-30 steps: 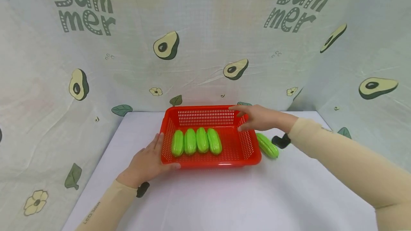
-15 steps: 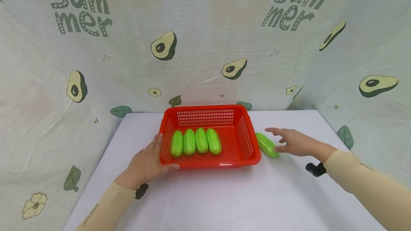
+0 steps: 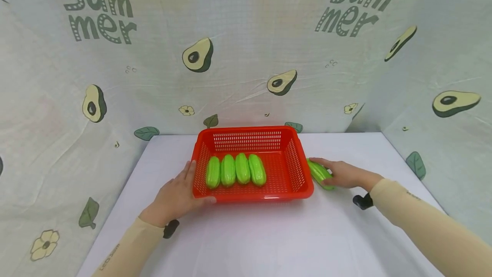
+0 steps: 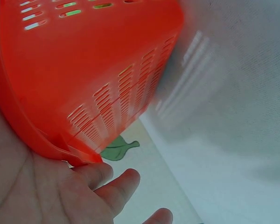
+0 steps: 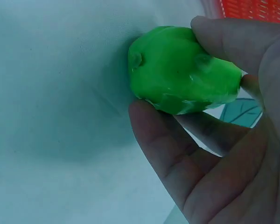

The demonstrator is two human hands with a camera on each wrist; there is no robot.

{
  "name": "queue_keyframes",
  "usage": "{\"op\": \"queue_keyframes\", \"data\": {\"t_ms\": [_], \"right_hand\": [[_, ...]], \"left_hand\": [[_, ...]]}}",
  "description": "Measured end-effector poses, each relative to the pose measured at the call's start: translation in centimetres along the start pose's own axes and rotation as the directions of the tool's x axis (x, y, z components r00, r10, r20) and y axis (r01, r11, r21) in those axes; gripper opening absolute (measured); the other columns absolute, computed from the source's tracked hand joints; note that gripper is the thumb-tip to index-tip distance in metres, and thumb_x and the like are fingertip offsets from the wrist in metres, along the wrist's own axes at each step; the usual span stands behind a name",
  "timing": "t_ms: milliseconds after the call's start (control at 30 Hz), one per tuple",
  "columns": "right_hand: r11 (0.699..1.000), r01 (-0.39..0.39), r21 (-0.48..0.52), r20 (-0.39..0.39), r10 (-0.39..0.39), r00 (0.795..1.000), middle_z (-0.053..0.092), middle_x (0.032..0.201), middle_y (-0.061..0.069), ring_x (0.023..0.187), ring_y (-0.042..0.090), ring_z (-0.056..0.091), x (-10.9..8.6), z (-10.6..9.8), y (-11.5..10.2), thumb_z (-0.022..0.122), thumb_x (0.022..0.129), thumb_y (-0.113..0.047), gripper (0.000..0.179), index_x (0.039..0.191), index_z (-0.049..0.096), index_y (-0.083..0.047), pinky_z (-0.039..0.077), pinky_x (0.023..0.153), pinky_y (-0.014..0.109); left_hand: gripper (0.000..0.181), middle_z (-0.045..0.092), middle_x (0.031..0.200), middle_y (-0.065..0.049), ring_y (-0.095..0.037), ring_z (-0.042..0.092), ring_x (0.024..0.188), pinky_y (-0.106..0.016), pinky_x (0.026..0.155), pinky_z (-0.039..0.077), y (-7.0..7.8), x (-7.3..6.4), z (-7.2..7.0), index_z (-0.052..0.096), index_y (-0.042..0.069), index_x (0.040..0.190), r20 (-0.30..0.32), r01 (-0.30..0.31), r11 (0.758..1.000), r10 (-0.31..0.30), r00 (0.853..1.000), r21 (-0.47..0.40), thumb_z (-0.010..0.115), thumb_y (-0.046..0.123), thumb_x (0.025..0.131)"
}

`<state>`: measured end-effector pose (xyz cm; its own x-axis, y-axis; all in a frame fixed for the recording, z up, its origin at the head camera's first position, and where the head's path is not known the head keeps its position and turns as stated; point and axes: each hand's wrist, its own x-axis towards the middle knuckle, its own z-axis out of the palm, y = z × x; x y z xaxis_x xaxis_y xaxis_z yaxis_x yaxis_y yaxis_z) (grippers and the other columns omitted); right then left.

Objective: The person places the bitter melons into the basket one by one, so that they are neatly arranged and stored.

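Observation:
A red perforated plastic basket point(image 3: 278, 166) stands on the white table. Several glossy light green cucumbers point(image 3: 228, 170) lie side by side in its left and middle part. My left hand point(image 3: 174, 198) rests against the basket's left front corner, fingers along the left rim and thumb at the front edge. In the left wrist view the palm touches the red rim point(image 4: 11, 109). Outside the basket's right side lies one more green cucumber point(image 3: 317, 171). My right hand point(image 3: 344, 175) grips it; the right wrist view shows thumb and fingers on opposite sides of this cucumber point(image 5: 172, 70).
The white table point(image 3: 261, 238) extends in front of the basket and to both sides. A pale cloth point(image 3: 238, 97) printed with avocados and leaves hangs behind the table and along its sides.
My right hand has moved from above the basket's right end out to the right, then down onto the loose cucumber, and now grips it. The left hand has stayed at the basket.

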<state>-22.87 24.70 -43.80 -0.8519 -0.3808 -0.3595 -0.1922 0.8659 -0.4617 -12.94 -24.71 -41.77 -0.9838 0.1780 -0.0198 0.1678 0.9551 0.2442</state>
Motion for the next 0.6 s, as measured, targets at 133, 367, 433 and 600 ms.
{"op": "queue_keyframes", "data": {"t_ms": [133, 367, 433, 600], "right_hand": [[1.0, 0.009, 0.024, 0.023, -0.01, 1.0, 0.051, 0.134, 0.012, 0.116, 0.033, 0.047, 0.11, -0.18, 0.09, 0.074, 0.09, -0.027, 0.077, 0.156, 0.034, -0.031, 0.052, 0.083, 0.051], [0.999, 0.009, 0.039, 0.012, -0.009, 1.0, 0.052, 0.134, 0.012, 0.116, 0.032, 0.048, 0.2, -0.07, 0.51, 0.075, 0.09, -0.029, 0.077, 0.156, 0.035, -0.033, 0.053, 0.083, 0.05], [0.999, 0.01, 0.04, 0.007, -0.01, 1.0, 0.053, 0.133, 0.012, 0.115, 0.032, 0.049, 0.23, -0.06, 0.56, 0.075, 0.09, -0.029, 0.077, 0.156, 0.035, -0.032, 0.054, 0.082, 0.049], [0.999, 0.007, 0.043, -0.004, -0.007, 1.0, 0.053, 0.132, 0.013, 0.113, 0.032, 0.05, 0.18, -0.03, 0.59, 0.076, 0.089, -0.028, 0.078, 0.156, 0.035, -0.031, 0.055, 0.08, 0.046]], "left_hand": [[0.133, 0.025, 0.158, -0.029, -0.049, 0.04, 0.134, -0.061, 0.097, 0.045, -0.03, -0.01, 0.04, 0.014, -0.006, 0.156, 0.0, 0.001, 1.0, -0.001, 1.0, 0.002, 0.053, 0.089, 0.071], [0.131, 0.025, 0.158, -0.028, -0.048, 0.037, 0.137, -0.062, 0.098, 0.044, -0.04, 0.04, 0.06, 0.014, -0.005, 0.156, -0.001, 0.005, 1.0, -0.005, 1.0, 0.001, 0.057, 0.086, 0.073], [0.131, 0.025, 0.158, -0.028, -0.048, 0.038, 0.137, -0.062, 0.098, 0.044, -0.06, 0.03, 0.05, 0.014, -0.005, 0.156, -0.001, 0.006, 1.0, -0.006, 1.0, -0.002, 0.058, 0.085, 0.073], [0.132, 0.025, 0.158, -0.028, -0.048, 0.038, 0.136, -0.062, 0.098, 0.044, -0.08, 0.02, 0.04, 0.014, -0.006, 0.156, -0.004, 0.003, 1.0, -0.003, 1.0, 0.0, 0.055, 0.087, 0.072]]}}
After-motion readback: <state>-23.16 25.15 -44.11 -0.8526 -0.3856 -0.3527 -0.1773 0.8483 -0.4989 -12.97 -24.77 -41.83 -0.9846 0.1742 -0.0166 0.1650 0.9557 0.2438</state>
